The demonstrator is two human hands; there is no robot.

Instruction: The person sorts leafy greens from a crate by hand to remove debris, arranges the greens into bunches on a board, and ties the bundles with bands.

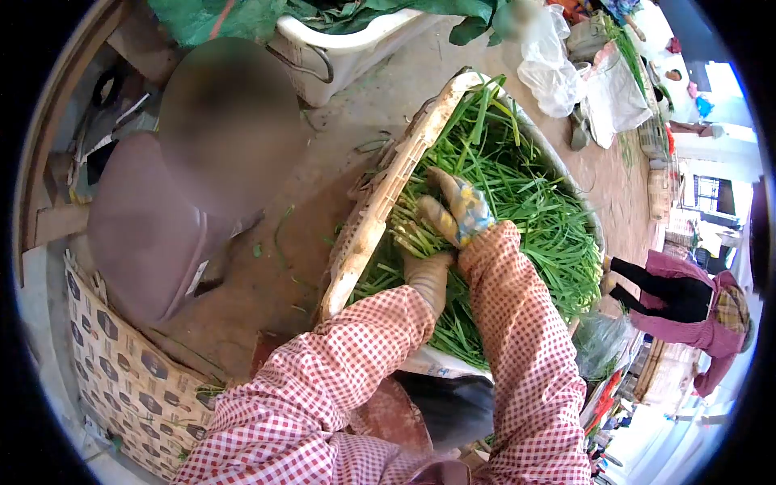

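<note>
Long green leafy stalks (533,234) with pale ends fill a large plastic basket (368,238). Over the basket, my right hand (462,208), in a yellow and blue patterned glove, closes its thumb and fingers around some stalks near their pale ends. Just below it, my left hand (428,279), also gloved, holds the same bunch (414,233) from underneath. The stalks hide most of the left fingers. Both forearms wear red-and-white checked sleeves.
A brown rounded seat-like object (145,226) stands left, beside a blurred patch. Patterned cardboard (129,372) lies lower left. A white tub (347,48) with green cloth stands behind. White plastic bags (618,97) lie at upper right. Another person (687,299) bends over at right.
</note>
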